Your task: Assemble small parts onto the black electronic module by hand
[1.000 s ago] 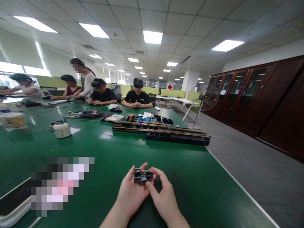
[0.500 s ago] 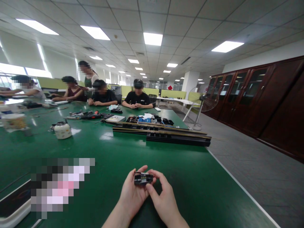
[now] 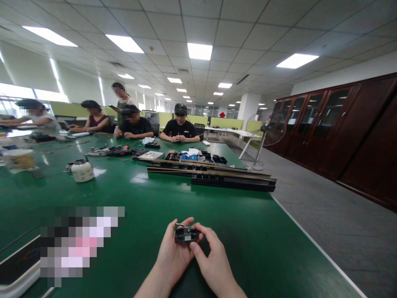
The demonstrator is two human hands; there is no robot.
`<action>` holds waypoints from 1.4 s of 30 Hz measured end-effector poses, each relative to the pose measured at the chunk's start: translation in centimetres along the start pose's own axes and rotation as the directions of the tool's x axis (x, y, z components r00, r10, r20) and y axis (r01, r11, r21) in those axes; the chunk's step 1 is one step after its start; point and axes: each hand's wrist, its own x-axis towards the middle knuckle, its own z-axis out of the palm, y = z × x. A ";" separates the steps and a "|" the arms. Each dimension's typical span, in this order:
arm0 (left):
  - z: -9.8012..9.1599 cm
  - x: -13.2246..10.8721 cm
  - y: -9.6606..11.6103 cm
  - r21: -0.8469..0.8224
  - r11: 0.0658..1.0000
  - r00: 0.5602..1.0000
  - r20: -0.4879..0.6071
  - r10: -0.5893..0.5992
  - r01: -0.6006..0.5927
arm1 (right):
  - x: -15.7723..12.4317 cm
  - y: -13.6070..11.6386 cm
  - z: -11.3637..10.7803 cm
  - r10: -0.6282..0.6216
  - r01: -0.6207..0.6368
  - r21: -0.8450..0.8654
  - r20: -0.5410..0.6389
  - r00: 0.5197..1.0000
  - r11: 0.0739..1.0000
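Note:
Above the near part of the green table, a small black open-sided mechanism is held between both hands. Pale metal parts show inside it, and a thin silvery piece sticks up along its far left edge; its exact kind cannot be made out. My left hand cradles it from the left and below, with the thumb at its left end and fingers behind. My right hand pinches its right end between thumb and forefinger. The palms hide the underside.
Long black rails with thin brass-coloured rods lie ahead. Beyond them are black parts and blue-and-white packaging. A white pot and hand tools sit left; a white-edged tray is near left. Several people sit across the table.
The mechanism has tilted slightly in my hands, so its inside and the silvery piece show more clearly. A standing person at the back has shifted right.

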 end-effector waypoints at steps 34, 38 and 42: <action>0.0 -0.1 -0.7 -0.042 0.999 0.995 0.102 0.011 -0.007 | 0.3 1.2 0.2 -0.019 0.015 -0.088 -0.051 0.999 0.996; -0.1 -0.2 -0.6 -0.078 0.997 0.992 0.124 -0.002 0.011 | 0.2 1.0 0.2 -0.038 0.036 -0.087 -0.030 0.999 0.996; 0.0 -0.1 -0.6 -0.096 0.995 0.993 0.120 -0.002 0.014 | 0.1 1.0 0.2 -0.046 0.044 -0.088 -0.023 0.999 0.995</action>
